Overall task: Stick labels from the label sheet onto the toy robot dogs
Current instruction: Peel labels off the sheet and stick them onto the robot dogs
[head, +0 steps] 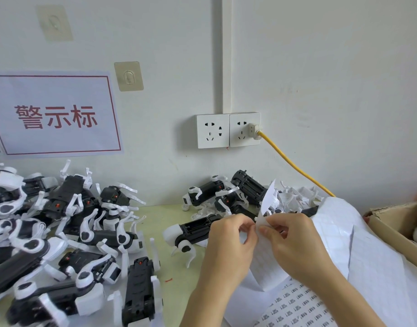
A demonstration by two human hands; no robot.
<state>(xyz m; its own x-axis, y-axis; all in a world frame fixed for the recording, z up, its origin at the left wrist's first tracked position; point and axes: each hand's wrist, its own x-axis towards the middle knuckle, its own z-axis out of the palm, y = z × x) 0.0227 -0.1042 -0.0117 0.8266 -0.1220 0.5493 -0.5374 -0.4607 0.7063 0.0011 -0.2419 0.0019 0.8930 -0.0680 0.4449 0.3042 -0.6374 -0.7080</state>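
Observation:
My left hand [231, 241] and my right hand [294, 244] meet at the middle of the view and both pinch the edge of a white label sheet [266, 204] that curls upward. A printed label sheet [297, 308] lies under my forearms. One black-and-white toy robot dog [191, 230] lies on its back just left of my left hand. A large pile of toy dogs [61, 232] covers the left side. A smaller group of dogs [226, 192] sits by the wall behind my hands.
Used backing sheets [368, 244] are heaped at the right, with crumpled scraps [294, 199] behind them. A cardboard box [396, 223] stands at the far right. A yellow cable [294, 166] runs from the wall socket [245, 129]. The table [174, 274] is pale green.

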